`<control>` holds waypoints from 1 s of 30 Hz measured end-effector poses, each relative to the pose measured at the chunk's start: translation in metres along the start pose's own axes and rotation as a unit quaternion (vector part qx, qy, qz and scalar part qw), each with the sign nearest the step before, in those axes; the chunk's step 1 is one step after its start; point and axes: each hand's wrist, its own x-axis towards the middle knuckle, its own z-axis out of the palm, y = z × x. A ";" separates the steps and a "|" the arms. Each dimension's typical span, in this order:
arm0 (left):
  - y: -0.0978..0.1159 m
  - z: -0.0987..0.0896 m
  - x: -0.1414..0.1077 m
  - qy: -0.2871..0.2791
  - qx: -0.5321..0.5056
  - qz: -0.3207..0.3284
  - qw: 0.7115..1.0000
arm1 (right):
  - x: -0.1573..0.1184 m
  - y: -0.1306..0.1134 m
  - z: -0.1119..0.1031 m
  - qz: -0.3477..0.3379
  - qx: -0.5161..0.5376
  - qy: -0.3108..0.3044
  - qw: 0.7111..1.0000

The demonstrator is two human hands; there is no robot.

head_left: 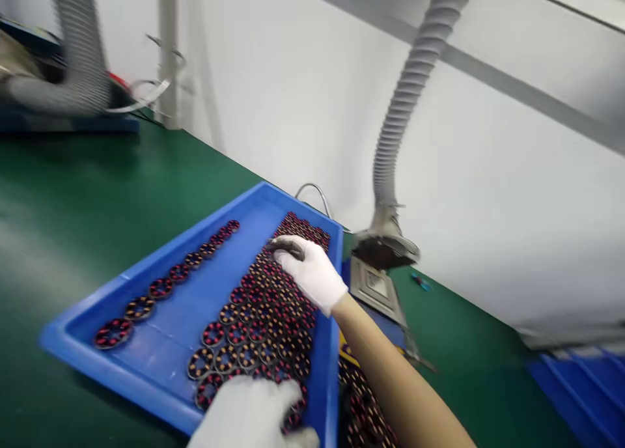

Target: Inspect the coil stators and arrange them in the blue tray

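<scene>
Rings: packed along the right side of the blue tray, with a single row down its left!
Right hand: half-curled over the tray's middle; whether it pinched anything, couldn't tell.
Left hand: low over the tray's near end, loosely bent, its hold hidden too.
Feel: stiff, fairly light by the look, perhaps slippery under a glove; gentleness seemed wise.
Hold: outer edge, pinched from opposite sides.
</scene>
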 end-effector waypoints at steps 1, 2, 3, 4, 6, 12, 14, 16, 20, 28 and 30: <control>0.000 0.000 0.001 -0.003 -0.003 0.002 1.000 | -0.028 -0.005 -0.017 -0.019 -0.008 0.014 1.000; -0.001 0.001 0.001 0.002 -0.003 0.001 1.000 | -0.057 -0.006 -0.033 -0.076 -0.036 0.026 0.996; -0.002 0.002 0.002 -0.007 -0.003 -0.003 1.000 | -0.085 -0.004 -0.047 -0.117 -0.063 0.051 0.990; -0.004 0.004 0.001 -0.019 0.001 -0.018 1.000 | -0.112 0.001 -0.060 -0.145 -0.101 0.091 0.980; -0.006 0.009 -0.001 -0.041 0.016 -0.030 0.999 | -0.161 0.020 -0.079 -0.141 -0.189 0.165 0.958; -0.009 0.020 -0.009 0.046 0.029 0.043 0.998 | -0.245 0.093 -0.057 0.095 -0.320 0.152 0.930; -0.005 0.022 -0.010 0.049 -0.001 0.116 0.992 | -0.251 0.104 -0.040 0.148 -0.359 0.142 0.911; 0.001 0.023 -0.010 0.046 -0.041 0.146 0.987 | -0.250 0.106 -0.030 0.168 -0.405 0.129 0.889; 0.019 0.033 -0.016 0.094 -0.105 0.157 0.977 | -0.249 0.100 -0.035 0.138 -0.357 0.149 0.912; 0.074 0.074 -0.029 0.314 -0.036 0.232 0.920 | -0.258 0.096 -0.024 0.061 0.319 0.347 0.880; 0.085 0.079 -0.028 0.294 -0.016 0.269 0.917 | -0.264 0.089 -0.019 0.032 0.334 0.353 0.874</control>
